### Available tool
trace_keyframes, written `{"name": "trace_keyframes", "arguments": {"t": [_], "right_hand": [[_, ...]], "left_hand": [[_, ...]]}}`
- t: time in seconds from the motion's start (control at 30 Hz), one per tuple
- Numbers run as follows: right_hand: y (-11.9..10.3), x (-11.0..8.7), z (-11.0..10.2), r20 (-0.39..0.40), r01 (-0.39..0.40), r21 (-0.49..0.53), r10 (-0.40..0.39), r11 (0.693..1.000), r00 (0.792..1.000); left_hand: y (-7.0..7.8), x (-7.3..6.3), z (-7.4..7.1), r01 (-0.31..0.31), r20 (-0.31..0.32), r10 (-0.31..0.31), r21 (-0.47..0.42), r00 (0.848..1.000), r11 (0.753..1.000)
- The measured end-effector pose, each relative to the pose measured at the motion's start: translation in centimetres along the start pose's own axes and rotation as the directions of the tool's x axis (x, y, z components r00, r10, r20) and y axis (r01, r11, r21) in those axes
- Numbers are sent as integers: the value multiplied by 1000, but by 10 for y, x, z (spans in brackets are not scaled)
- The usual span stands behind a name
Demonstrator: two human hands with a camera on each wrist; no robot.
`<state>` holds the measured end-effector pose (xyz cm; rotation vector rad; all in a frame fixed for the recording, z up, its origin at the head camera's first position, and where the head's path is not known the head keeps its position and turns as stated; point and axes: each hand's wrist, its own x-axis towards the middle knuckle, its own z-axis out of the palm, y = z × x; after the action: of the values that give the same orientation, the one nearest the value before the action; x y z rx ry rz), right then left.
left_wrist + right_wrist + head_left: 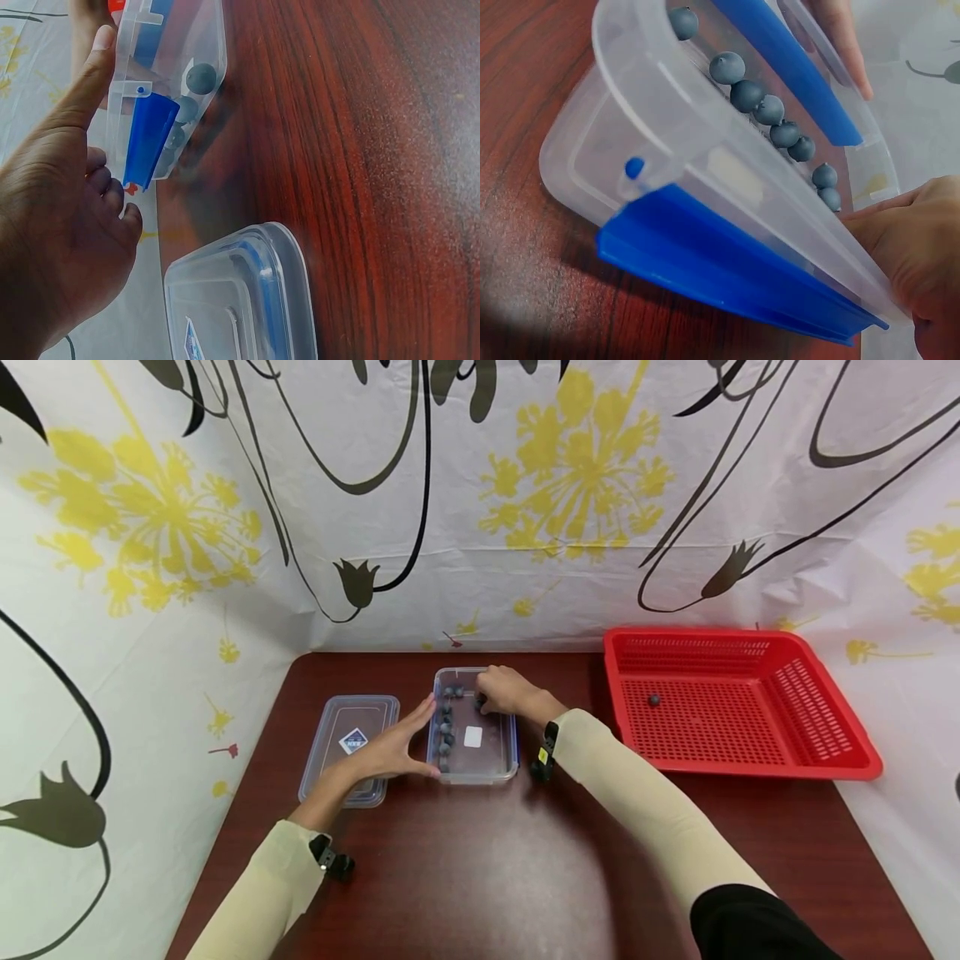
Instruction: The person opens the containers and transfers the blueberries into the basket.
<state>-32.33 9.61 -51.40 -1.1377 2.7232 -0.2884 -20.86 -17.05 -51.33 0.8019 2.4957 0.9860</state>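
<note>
A clear plastic container (480, 768) with blue side clips stands on the table. Several blueberries (727, 68) lie in a row along the left side of its floor. My left hand (392, 750) is spread against the container's left wall, thumb toward the front corner and fingers farther back. My right hand (507, 691) reaches over the right rim into the back of the container, and its fingertips pinch a dark blueberry (480, 701). In the right wrist view, those fingertips are hidden behind the container wall.
A clear lid (337, 714) with a blue-and-white label lies left of the container, partly under my left forearm. On the right stands a red perforated basket (750, 764) with a single blueberry (654, 700) in it. A patterned sheet (480, 585) hangs behind the dark wooden table (480, 877).
</note>
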Motion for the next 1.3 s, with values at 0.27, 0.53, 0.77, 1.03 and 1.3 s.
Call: {"name": "trace_keyframes", "arguments": {"t": [0.27, 0.53, 0.77, 1.03, 1.3], "right_hand": [[0, 0, 0, 0, 3, -12, -3, 1000, 1000], [3, -1, -1, -48, 80, 36, -78, 996, 996], [6, -7, -4, -129, 120, 179, -97, 977, 987], [12, -18, -7, -204, 155, 301, -95, 941, 974], [12, -35, -17, -246, 160, 420, -58, 893, 968]], "left_hand": [[1, 0, -1, 10, 0, -10, 6, 1000, 1000], [-1, 0, -1, 4, -6, -4, 7, 1000, 1000], [-2, 0, -1, -9, -11, 10, 6, 1000, 1000], [-2, 0, 1, -5, -18, 5, 9, 1000, 1000], [-2, 0, 3, 0, -20, 0, -1, 1000, 1000]]}}
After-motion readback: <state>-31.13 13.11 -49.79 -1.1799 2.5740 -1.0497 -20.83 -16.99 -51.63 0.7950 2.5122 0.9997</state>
